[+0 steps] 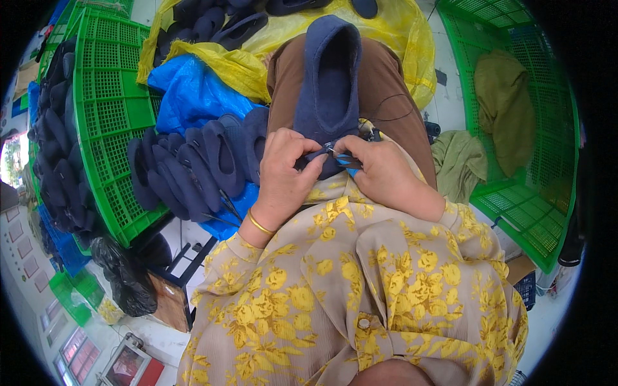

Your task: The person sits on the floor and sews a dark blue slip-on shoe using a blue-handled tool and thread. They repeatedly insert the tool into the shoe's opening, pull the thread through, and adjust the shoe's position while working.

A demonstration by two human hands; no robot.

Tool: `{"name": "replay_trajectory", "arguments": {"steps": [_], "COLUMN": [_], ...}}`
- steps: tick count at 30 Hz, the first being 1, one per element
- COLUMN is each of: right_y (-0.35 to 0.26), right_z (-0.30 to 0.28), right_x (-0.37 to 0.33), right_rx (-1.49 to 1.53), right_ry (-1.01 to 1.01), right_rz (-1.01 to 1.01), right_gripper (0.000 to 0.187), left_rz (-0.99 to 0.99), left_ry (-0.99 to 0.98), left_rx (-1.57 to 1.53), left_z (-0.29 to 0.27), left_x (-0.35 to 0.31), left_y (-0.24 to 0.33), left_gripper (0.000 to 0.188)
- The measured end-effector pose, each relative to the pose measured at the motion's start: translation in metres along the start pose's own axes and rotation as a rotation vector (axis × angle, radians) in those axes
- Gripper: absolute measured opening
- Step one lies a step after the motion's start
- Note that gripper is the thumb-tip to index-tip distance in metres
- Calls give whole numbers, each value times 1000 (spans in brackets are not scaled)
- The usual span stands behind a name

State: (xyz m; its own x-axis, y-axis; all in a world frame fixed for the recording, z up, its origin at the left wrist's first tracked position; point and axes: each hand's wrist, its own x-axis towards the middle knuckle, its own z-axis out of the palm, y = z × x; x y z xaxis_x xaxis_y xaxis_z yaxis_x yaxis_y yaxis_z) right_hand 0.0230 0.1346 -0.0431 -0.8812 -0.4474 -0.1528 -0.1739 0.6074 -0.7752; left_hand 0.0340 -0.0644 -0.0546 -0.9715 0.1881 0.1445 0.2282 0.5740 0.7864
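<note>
Head view: navy slip-on shoe [308, 96] lies lengthwise on the brown trousers [380, 83], near end between both hands — left hand [286, 164] has thumb and index pinched on that end, right hand [386, 168] has fingers closed on a small blue-handled tool [349, 161], metal tip touching the shoe. More navy shoes [193, 167] sit in a row at left, against a green crate [106, 83] — yellow sack [421, 58] beyond the knees.

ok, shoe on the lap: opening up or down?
Opening up: the navy shoe shows its hollow inside to the camera; left hand and right hand are at its near end.
</note>
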Motion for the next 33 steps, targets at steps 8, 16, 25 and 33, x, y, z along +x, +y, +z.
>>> {"name": "replay_trajectory", "arguments": {"steps": [8, 16, 25, 33], "right_y": [4, 6, 6, -3], "right_z": [10, 8, 14, 7], "right_x": [5, 1, 1, 8], "right_rx": [18, 114, 158, 213], "right_ry": [46, 14, 65, 10], "right_rz": [-63, -28, -2, 32], "right_gripper": [28, 30, 35, 41], "left_rz": [-30, -58, -52, -72], "left_ry": [15, 78, 74, 76], "left_rx": [-165, -112, -192, -216], "left_z": [5, 5, 8, 9], "left_x": [-3, -6, -10, -12], "left_y": [-9, 0, -6, -6], "left_gripper": [15, 15, 22, 22]}}
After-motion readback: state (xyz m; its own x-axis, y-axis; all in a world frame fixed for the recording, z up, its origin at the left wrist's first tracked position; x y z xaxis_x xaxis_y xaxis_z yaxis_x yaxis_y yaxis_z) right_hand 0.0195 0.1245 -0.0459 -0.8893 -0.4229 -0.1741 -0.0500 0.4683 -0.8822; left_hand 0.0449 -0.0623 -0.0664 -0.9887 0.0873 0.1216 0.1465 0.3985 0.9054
